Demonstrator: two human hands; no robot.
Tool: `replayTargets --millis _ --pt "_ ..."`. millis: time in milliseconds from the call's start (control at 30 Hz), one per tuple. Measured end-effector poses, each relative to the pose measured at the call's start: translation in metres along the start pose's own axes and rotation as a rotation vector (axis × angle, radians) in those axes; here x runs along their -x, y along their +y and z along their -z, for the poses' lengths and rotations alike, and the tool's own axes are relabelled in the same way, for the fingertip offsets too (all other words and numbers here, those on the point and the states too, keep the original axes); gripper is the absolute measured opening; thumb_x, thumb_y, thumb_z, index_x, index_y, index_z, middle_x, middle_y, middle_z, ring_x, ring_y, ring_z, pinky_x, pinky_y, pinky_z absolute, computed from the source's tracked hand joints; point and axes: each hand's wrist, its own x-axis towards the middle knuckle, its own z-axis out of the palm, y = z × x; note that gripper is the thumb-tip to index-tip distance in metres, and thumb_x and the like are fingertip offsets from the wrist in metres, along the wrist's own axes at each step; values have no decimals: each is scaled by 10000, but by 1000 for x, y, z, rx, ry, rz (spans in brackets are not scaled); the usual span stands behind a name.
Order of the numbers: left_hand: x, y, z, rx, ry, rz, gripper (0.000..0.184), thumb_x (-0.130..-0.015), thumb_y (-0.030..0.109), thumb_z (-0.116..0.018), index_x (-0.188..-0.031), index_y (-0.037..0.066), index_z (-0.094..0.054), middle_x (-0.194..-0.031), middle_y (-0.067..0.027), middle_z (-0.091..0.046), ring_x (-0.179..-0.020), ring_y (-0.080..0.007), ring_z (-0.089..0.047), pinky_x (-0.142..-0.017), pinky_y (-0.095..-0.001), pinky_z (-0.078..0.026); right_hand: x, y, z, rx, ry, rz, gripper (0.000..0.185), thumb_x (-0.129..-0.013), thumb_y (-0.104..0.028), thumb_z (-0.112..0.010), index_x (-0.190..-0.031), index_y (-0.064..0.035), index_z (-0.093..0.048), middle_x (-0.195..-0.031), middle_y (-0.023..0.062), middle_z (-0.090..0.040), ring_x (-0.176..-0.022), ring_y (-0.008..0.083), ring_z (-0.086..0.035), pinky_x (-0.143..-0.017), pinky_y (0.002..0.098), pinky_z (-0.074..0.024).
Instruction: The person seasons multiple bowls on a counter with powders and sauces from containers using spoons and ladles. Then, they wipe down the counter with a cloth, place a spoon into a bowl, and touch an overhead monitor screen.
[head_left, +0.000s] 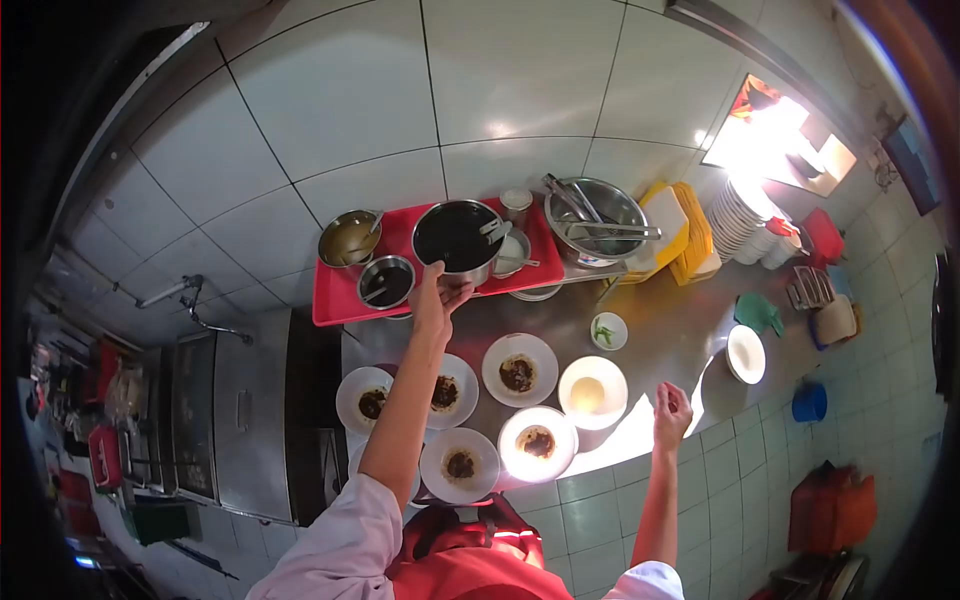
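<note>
My left hand (440, 298) is at the front rim of a large metal pot (466, 270) of dark liquid on the red tray (335, 300), its fingers against the pot's side. Over the counter's front edge, right of the bowls, my right hand (672, 408) has its fingers curled; anything between them is too small to make out. Several white bowls (519, 345) with dark sauce stand below the tray. Another white bowl (592, 366) holds something pale yellow. A small bowl (608, 331) has green pieces in it.
Behind the counter (650, 330) are a steel basin (600, 200) with tongs, yellow containers (690, 230) and stacked plates (735, 215). An empty white bowl (745, 355) and a green cloth (760, 313) lie at the right. A steel cabinet (250, 420) stands left.
</note>
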Motion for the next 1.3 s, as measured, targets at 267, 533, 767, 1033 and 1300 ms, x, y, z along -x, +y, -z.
replayTargets --millis 267,533,767,1033,1300 --pt "-55 -9 3 149 13 -111 263 -853 268 -646 -853 10 -593 -767 -112 -646 -657 -246 -680 -599 -299 -612 -19 50 31 163 102 -119 259 -887 -249 -672 -1018 -26 -675 -780 43 -655 -665 102 -588 -591 253 -488" --pt "-71 -4 -13 181 205 -213 415 -798 288 -695 -1062 -1 -559 -924 -110 -593 -758 -255 -642 -696 -347 -617 -46 103 26 99 229 -121 291 -845 -221 -679 -1053 -21 -644 -909 111 -666 -747 213 -661 -686 328 -535" --pt "-56 -7 -45 130 486 -235 571 -755 319 -723 -1067 -118 -529 -996 -248 -585 -729 -304 -681 -656 -324 -628 -59 168 20 70 194 -240 336 -850 -179 -637 -1134 -9 -583 -1037 152 -596 -860 256 -635 -767 363 -520" --pt "-68 -14 -41 138 500 -243 583 -772 350 -705 -1108 -95 -532 -1021 -207 -586 -755 -303 -677 -657 -293 -626 -60 133 31 -83 52 -319 518 -937 -180 -540 -1372 6 -329 -1178 166 -529 -842 189 -617 -609 293 -532" --pt "-73 -12 -43 173 476 -276 542 -774 347 -710 -1075 -75 -554 -1097 -176 -564 -833 -287 -661 -692 -293 -622 -60 144 27 -234 117 -237 538 -900 -187 -538 -1331 74 -348 -782 71 -601 -572 124 -564 -480 260 -451"
